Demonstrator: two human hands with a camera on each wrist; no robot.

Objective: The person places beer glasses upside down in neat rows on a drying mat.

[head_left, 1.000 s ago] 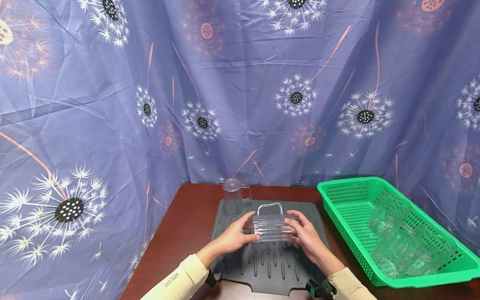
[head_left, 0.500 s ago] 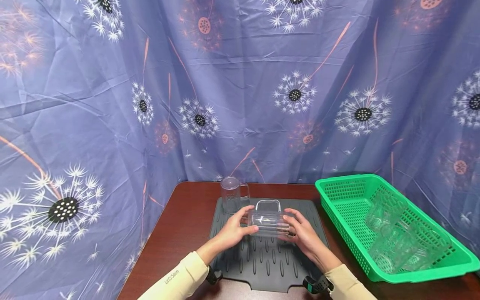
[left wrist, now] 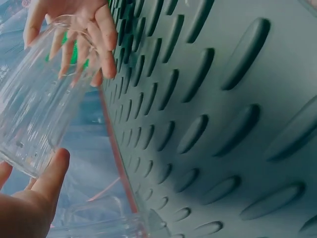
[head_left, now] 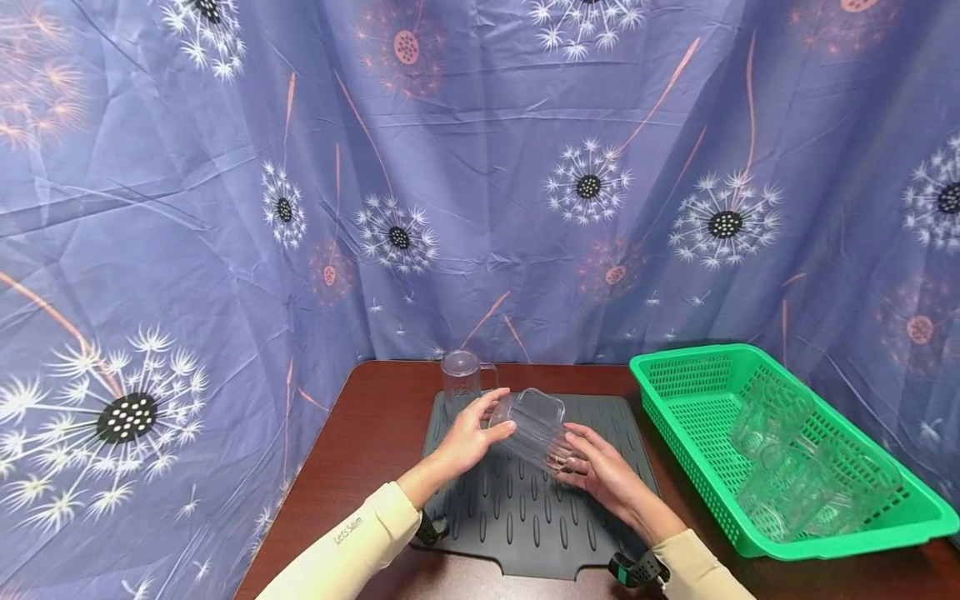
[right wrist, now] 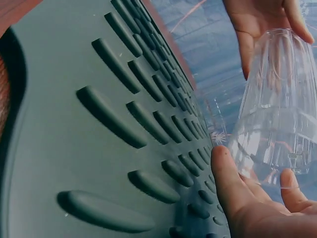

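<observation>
In the head view a clear glass mug (head_left: 531,429) hangs tilted over the dark ribbed mat (head_left: 542,533), its left end higher and its handle on the far side. My left hand (head_left: 467,435) grips the upper left end, thumb in front and fingers behind. At the lower right end my right hand (head_left: 602,473) holds the mug between thumb and fingers. Through the glass, the left wrist view shows the right fingers (left wrist: 67,47) spread around the far end. Just behind my left hand, a second clear mug (head_left: 461,379) stands on the mat's back left corner.
To the right, a green plastic basket (head_left: 693,475) holds several clear glass mugs (head_left: 787,496) lying in a heap. The mat lies on a reddish-brown table (head_left: 330,467). A blue dandelion-print curtain (head_left: 480,208) hangs behind the table and along both sides.
The held mug has turned from about level to slanting, its left end up and right end down. My left hand has risen slightly. Both hands keep hold of the mug.
</observation>
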